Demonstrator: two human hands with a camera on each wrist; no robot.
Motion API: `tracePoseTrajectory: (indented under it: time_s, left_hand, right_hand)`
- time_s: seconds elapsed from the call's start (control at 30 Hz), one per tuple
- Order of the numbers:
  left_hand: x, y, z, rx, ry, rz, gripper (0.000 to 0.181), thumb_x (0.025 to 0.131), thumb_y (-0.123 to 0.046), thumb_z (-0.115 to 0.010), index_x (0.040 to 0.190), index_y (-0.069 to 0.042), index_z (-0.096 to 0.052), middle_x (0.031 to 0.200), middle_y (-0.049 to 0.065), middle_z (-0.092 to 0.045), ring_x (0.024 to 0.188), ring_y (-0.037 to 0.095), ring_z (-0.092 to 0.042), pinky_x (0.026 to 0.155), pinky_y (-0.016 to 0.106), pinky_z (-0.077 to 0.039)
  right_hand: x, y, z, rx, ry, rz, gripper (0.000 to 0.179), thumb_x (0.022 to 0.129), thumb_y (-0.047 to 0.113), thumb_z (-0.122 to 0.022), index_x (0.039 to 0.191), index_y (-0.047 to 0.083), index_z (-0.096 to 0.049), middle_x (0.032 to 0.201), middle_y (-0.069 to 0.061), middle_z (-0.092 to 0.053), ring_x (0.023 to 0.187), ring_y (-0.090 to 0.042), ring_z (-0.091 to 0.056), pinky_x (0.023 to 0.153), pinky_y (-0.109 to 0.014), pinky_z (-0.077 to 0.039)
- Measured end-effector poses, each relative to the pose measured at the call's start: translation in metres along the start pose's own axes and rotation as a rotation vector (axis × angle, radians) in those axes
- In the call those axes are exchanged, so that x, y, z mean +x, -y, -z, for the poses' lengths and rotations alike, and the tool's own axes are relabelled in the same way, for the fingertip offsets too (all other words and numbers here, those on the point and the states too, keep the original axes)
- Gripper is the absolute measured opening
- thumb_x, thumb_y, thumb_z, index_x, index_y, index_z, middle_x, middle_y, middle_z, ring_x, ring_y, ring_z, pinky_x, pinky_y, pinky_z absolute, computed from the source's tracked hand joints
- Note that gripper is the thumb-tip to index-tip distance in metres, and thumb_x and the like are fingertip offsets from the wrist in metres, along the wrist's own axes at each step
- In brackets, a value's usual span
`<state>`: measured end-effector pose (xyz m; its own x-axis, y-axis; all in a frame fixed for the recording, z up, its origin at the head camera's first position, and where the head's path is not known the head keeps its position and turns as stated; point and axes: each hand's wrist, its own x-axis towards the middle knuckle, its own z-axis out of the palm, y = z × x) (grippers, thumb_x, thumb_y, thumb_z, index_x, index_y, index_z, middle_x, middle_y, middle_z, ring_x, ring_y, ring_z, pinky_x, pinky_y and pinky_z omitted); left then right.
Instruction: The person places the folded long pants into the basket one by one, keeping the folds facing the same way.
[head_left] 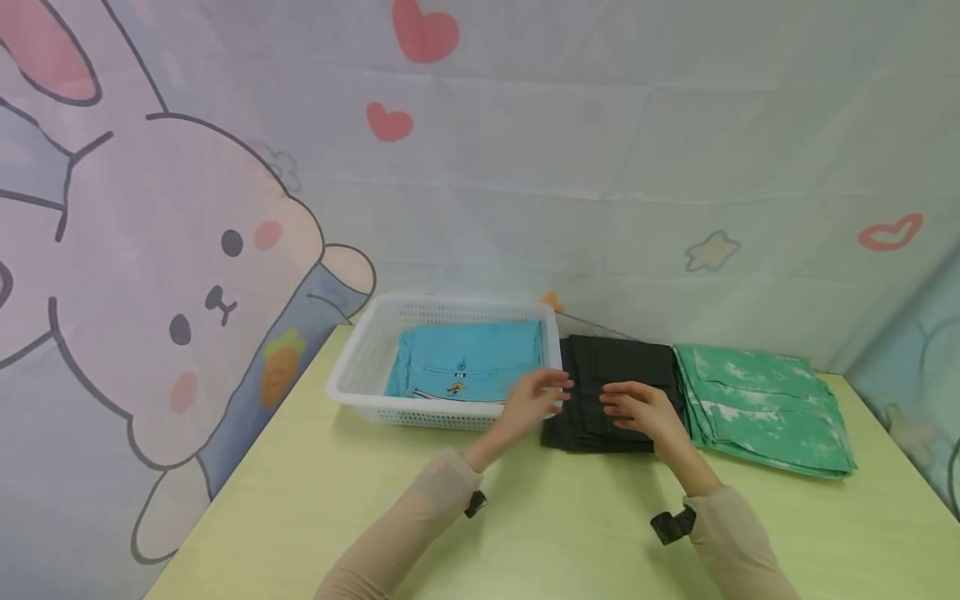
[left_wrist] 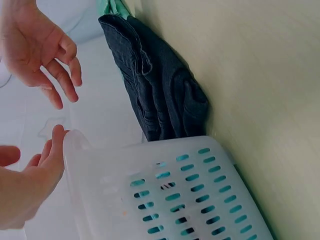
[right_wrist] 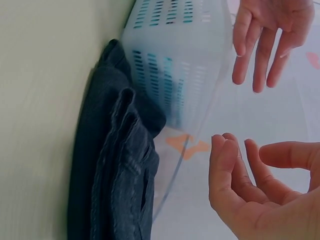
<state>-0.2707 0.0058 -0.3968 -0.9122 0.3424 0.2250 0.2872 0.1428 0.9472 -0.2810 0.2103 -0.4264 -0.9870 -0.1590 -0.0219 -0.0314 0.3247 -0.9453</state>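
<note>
A white plastic basket (head_left: 352, 400) with slotted walls stands on the table, holding a folded blue garment (head_left: 480, 350). Against the basket's right side lies a folded dark denim garment (head_left: 622, 358), with a folded green tie-dye garment (head_left: 772, 408) beside it. My left hand (head_left: 527, 404) hovers at the basket's front right corner, fingers loosely extended and nothing in them. Over the dark denim is my right hand (head_left: 643, 410), fingers slightly bent and holding nothing. In the right wrist view a gap shows between the right hand (right_wrist: 265, 190) and the denim (right_wrist: 120, 165).
The pale yellow-green table (head_left: 300, 517) reaches back to a fabric backdrop (head_left: 525, 183) printed with a rabbit and hearts. Small black devices (head_left: 672, 526) are strapped at both wrists. A thin cord (head_left: 600, 325) runs behind the dark denim.
</note>
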Motion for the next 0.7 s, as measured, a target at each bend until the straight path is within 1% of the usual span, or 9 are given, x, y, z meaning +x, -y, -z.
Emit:
tracePoseTrajectory:
  time_s: [0.1, 0.23, 0.3, 0.43, 0.53, 0.6, 0.63, 0.67, 0.7]
  left_hand:
    - [0.002, 0.002, -0.005, 0.057, 0.035, -0.012, 0.029, 0.09, 0.003, -0.041, 0.117, 0.009, -0.048, 0.115, 0.029, -0.055, 0.103, 0.04, -0.055, 0.08, 0.038, -0.051]
    - [0.008, 0.014, -0.011, 0.082, 0.054, -0.028, 0.03, 0.09, 0.0, -0.043, 0.119, 0.007, -0.049, 0.116, 0.025, -0.055, 0.104, 0.037, -0.056, 0.079, 0.032, -0.051]
    - [0.012, 0.021, -0.014, 0.09, 0.07, -0.022, 0.03, 0.091, -0.003, -0.044, 0.12, 0.005, -0.048, 0.118, 0.023, -0.054, 0.104, 0.035, -0.056, 0.079, 0.031, -0.051]
    - [0.013, 0.025, -0.02, 0.13, 0.129, 0.008, 0.033, 0.092, -0.007, -0.043, 0.124, 0.001, -0.046, 0.123, 0.018, -0.052, 0.106, 0.032, -0.056, 0.081, 0.03, -0.05]
    - [0.013, 0.026, -0.025, 0.168, 0.176, 0.043, 0.036, 0.093, -0.01, -0.043, 0.127, -0.001, -0.044, 0.129, 0.016, -0.048, 0.112, 0.03, -0.052, 0.086, 0.032, -0.047]
    - [0.012, 0.026, -0.027, 0.19, 0.2, 0.067, 0.038, 0.093, -0.011, -0.043, 0.13, -0.002, -0.041, 0.132, 0.016, -0.045, 0.116, 0.031, -0.049, 0.089, 0.033, -0.046]
    - [0.012, 0.027, -0.029, 0.205, 0.211, 0.078, 0.04, 0.093, -0.012, -0.043, 0.131, -0.002, -0.04, 0.134, 0.016, -0.044, 0.118, 0.032, -0.048, 0.091, 0.033, -0.045]
    - [0.012, 0.028, -0.03, 0.224, 0.22, 0.086, 0.041, 0.093, -0.014, -0.043, 0.132, -0.002, -0.039, 0.135, 0.016, -0.042, 0.119, 0.032, -0.046, 0.093, 0.034, -0.044]
    - [0.011, 0.029, -0.031, 0.243, 0.226, 0.094, 0.043, 0.093, -0.015, -0.044, 0.133, -0.002, -0.038, 0.136, 0.015, -0.042, 0.12, 0.033, -0.045, 0.094, 0.034, -0.043]
  right_hand:
    - [-0.001, -0.004, 0.002, -0.015, -0.014, -0.01, 0.042, 0.094, 0.026, -0.043, 0.126, -0.001, -0.046, 0.123, -0.023, -0.052, 0.102, -0.027, -0.059, 0.084, -0.038, -0.049]
    - [-0.004, -0.006, 0.004, -0.018, -0.022, -0.023, 0.043, 0.094, 0.027, -0.043, 0.127, -0.001, -0.045, 0.123, -0.022, -0.053, 0.101, -0.024, -0.06, 0.084, -0.037, -0.049]
    - [-0.005, -0.007, 0.005, -0.019, -0.026, -0.029, 0.044, 0.094, 0.027, -0.043, 0.127, -0.002, -0.044, 0.123, -0.022, -0.053, 0.098, -0.02, -0.061, 0.084, -0.036, -0.049]
    - [-0.007, -0.012, 0.009, -0.022, -0.031, -0.039, 0.044, 0.094, 0.026, -0.043, 0.127, -0.004, -0.043, 0.123, -0.022, -0.053, 0.094, -0.013, -0.062, 0.084, -0.035, -0.049]
    - [-0.008, -0.017, 0.012, -0.024, -0.038, -0.035, 0.046, 0.094, 0.027, -0.043, 0.127, -0.005, -0.043, 0.12, -0.02, -0.055, 0.091, -0.01, -0.062, 0.083, -0.035, -0.05]
    - [-0.008, -0.02, 0.013, -0.021, -0.04, -0.024, 0.047, 0.093, 0.029, -0.044, 0.126, -0.005, -0.044, 0.116, -0.016, -0.059, 0.09, -0.01, -0.062, 0.081, -0.035, -0.05]
    - [-0.005, -0.026, 0.014, 0.005, -0.032, 0.006, 0.044, 0.093, 0.029, -0.045, 0.125, -0.003, -0.047, 0.112, -0.012, -0.061, 0.088, -0.011, -0.062, 0.078, -0.033, -0.051]
    - [-0.005, -0.027, 0.015, 0.004, -0.034, 0.014, 0.044, 0.093, 0.029, -0.045, 0.124, -0.002, -0.048, 0.11, -0.01, -0.062, 0.088, -0.012, -0.062, 0.077, -0.033, -0.051]
    - [-0.005, -0.029, 0.015, 0.006, -0.037, 0.019, 0.044, 0.092, 0.029, -0.046, 0.123, -0.003, -0.048, 0.11, -0.01, -0.062, 0.089, -0.015, -0.063, 0.077, -0.033, -0.051]
